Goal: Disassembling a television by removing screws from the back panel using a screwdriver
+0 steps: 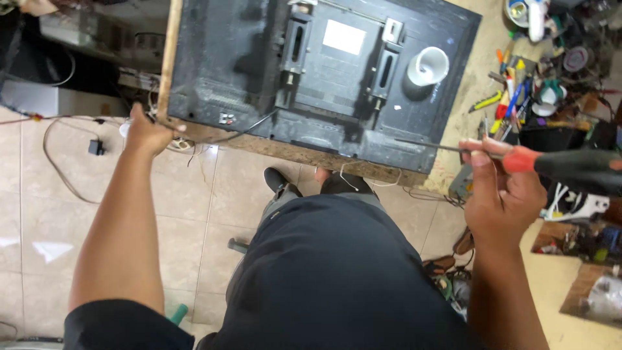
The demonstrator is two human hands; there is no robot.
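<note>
Workbench (194, 133) edge — left fingers (159, 133) curled on it; right fingers (483, 152) pinch screwdriver (557, 165)

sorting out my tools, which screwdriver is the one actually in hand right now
The long one with the red and black handle, held in the right hand, its thin shaft pointing left over the television back. The other screwdrivers lie loose on the bench.

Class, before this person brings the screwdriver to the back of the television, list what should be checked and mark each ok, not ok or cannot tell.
1. Right hand grips the screwdriver: ok.
2. Left hand steadies the bench edge: ok.
3. Television lies face down, back panel exposed: ok.
4. White cup off the panel: not ok.
5. Cable unplugged: cannot tell.
6. Screw positions visible: cannot tell.
</note>
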